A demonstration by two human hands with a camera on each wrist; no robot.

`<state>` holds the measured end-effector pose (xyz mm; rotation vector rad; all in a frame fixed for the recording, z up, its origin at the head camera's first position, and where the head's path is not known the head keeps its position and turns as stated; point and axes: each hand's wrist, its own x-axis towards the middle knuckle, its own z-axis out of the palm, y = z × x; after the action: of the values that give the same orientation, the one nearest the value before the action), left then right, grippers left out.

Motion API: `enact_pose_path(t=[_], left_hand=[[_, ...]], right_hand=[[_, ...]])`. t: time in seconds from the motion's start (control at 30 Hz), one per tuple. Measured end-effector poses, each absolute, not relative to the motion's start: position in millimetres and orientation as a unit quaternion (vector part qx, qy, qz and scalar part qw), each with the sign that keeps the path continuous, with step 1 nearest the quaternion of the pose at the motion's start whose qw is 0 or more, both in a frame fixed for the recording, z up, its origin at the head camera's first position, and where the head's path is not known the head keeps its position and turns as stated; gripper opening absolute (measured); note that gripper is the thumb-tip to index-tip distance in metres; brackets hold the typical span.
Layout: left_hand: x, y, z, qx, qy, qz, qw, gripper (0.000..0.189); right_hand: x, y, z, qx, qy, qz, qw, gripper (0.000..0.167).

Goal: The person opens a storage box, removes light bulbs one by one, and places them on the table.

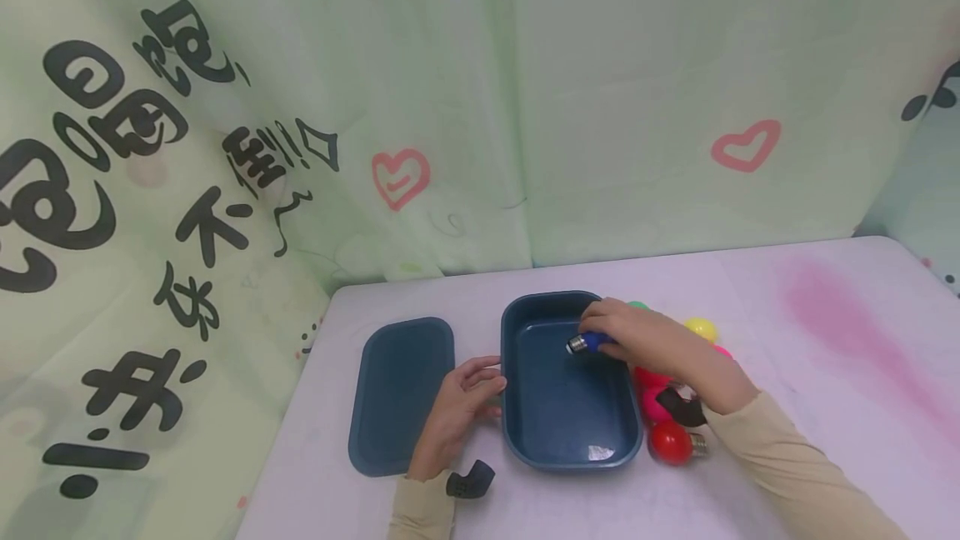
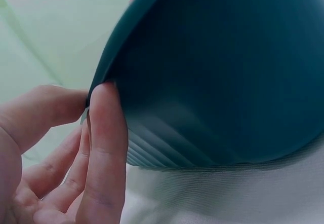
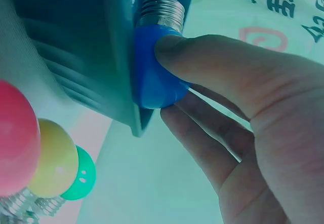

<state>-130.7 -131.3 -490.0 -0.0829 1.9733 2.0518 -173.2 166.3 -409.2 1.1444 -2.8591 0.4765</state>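
Note:
My right hand holds a blue light bulb over the right side of a dark blue plastic box. In the right wrist view, the thumb lies along the glass of the bulb and the fingers are behind it; its silver screw base points away from the palm. My left hand is at the box's left side. The left wrist view shows its thumb and a finger pinching the rim of the box. The inside of the box holds nothing else that I can see.
To the left lies a flat dark blue lid. Along the box's right side are several coloured bulbs, among them a red bulb, a yellow bulb and a green bulb; my right arm partly hides them. A printed curtain hangs behind the table.

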Motion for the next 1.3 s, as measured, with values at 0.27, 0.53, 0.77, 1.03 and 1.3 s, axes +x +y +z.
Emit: enact_pose_path(t=[0.27,0.53,0.77,1.03,1.3], left_hand=[[-130,-132,-490,-0.026,0.685,0.713,0.146,0.049],[-130,-132,-491,-0.025,0.686,0.713,0.145,0.049],[-130,-132,-489,-0.021,0.686,0.713,0.144,0.049],[-130,-132,-490,-0.024,0.684,0.715,0.146,0.049],[-130,-132,-492,-0.026,0.684,0.715,0.144,0.050]], right_hand=[[-162,174,-398,0.379,-0.912,0.153,0.035,0.042],[-151,182,-386,0.385,-0.908,0.152,0.060,0.045],[-141,194,-381,0.375,-0.912,0.155,0.056,0.045],[-128,208,-381,0.360,-0.920,0.147,0.043,0.052],[-115,220,-384,0.336,-0.931,0.137,0.035,0.048]])
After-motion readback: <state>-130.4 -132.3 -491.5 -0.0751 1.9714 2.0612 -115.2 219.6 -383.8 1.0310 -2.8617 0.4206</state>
